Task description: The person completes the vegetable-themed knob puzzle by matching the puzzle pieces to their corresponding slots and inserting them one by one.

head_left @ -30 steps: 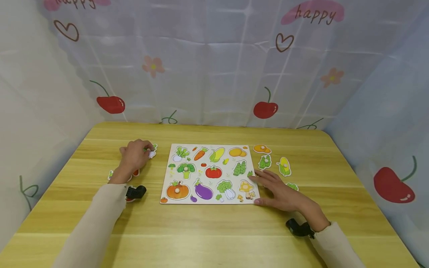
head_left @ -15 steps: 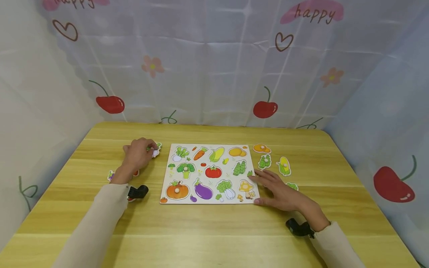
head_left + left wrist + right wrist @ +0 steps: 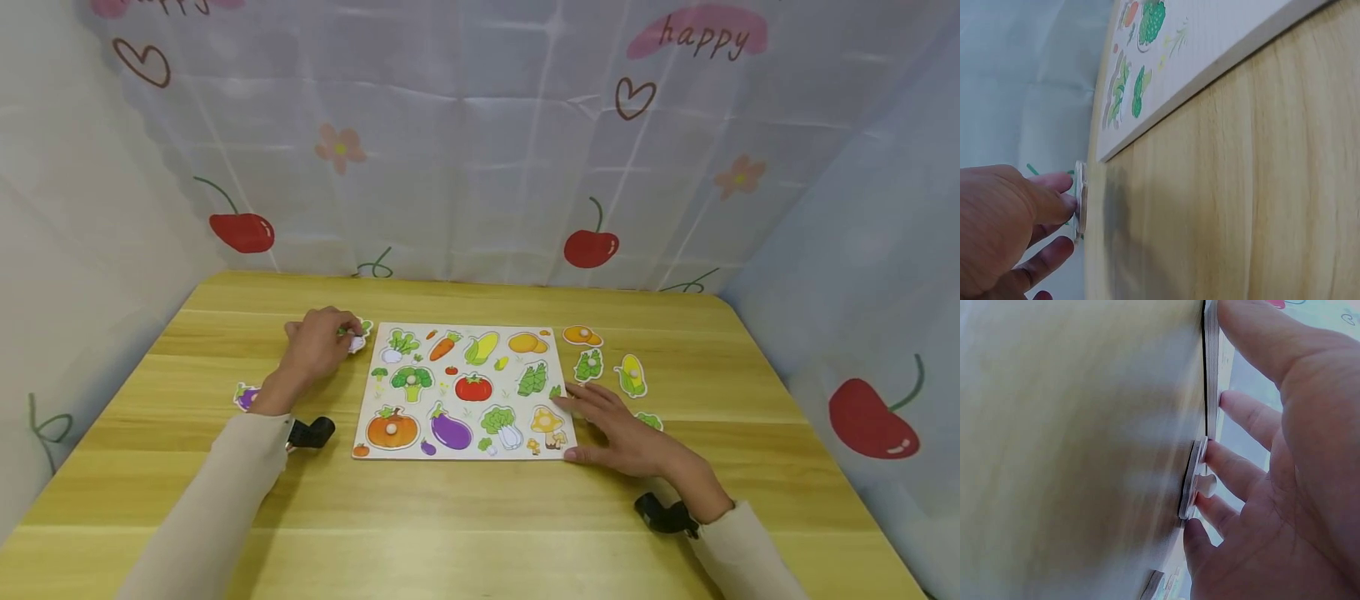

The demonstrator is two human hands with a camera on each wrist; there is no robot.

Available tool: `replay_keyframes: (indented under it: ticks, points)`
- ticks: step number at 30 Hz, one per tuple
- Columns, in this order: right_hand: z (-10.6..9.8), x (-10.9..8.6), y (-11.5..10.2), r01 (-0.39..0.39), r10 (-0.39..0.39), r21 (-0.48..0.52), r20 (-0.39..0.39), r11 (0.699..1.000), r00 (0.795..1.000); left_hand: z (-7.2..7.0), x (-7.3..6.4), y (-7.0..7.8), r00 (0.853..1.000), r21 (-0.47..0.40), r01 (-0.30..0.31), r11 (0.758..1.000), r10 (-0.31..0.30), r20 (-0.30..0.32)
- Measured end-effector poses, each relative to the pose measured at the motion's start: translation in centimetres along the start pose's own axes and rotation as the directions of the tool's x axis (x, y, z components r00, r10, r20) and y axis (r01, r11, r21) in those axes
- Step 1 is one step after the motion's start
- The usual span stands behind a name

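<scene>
My left hand (image 3: 318,343) pinches a small white-and-green vegetable puzzle piece (image 3: 357,342) between thumb and fingers, near the back left corner of the puzzle board (image 3: 457,454). In the left wrist view, that piece (image 3: 1080,200) is seen edge-on at the fingertips, above the table. The board shows printed vegetables; knobs stand on its broccoli (image 3: 412,382) and pumpkin (image 3: 392,430) pieces. My right hand (image 3: 626,433) rests at the board's right edge, fingers spread and fairly straight, thumb by the front corner. The right wrist view shows a knobbed piece (image 3: 1196,484) beside its fingers.
To the right of the board lie an orange piece (image 3: 582,335), a leafy green piece (image 3: 588,365) and a corn piece (image 3: 630,375). Another green piece (image 3: 649,421) is partly behind my right hand. An eggplant piece (image 3: 246,397) lies by my left wrist. A printed curtain hangs behind the table.
My left hand has moved right with the white-and-green piece, closer to the board. More of the eggplant piece now shows. My right hand stays at the board's edge.
</scene>
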State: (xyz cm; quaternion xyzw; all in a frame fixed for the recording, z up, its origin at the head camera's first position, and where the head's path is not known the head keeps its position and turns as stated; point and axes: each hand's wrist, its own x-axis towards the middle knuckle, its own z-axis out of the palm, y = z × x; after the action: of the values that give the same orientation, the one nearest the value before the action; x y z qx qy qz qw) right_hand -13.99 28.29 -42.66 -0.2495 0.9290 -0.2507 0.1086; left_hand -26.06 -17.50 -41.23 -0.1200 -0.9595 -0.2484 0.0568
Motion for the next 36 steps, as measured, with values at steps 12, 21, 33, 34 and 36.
replay_keyframes:
  ticks: [12, 21, 33, 34, 36]
  points:
    - [-0.2, -0.1, -0.1, 0.010, -0.010, -0.014, -0.011, 1.000, 1.000, 0.2, 0.5, 1.6, 0.998, -0.009, -0.058, 0.998, 0.058, 0.034]
    - [0.0, -0.1, -0.2, 0.007, -0.007, 0.003, -0.011, 1.000, 1.000, 1.0, 0.4, 2.1, 0.995, 0.013, -0.084, 0.996, 0.083, 0.049]
    - [0.1, -0.2, -0.2, 0.009, -0.010, -0.015, -0.015, 1.000, 1.000, 1.7, 0.7, 3.3, 0.992, -0.002, -0.115, 0.993, 0.115, 0.057]
    - [0.1, -0.2, -0.2, 0.010, -0.010, -0.015, -0.016, 1.000, 1.000, 1.7, 0.7, 3.4, 0.991, 0.001, -0.117, 0.993, 0.117, 0.059]
    - [0.1, -0.1, -0.2, 0.009, -0.009, -0.011, -0.013, 1.000, 1.000, 1.8, 0.7, 3.5, 0.991, 0.005, -0.116, 0.993, 0.115, 0.065]
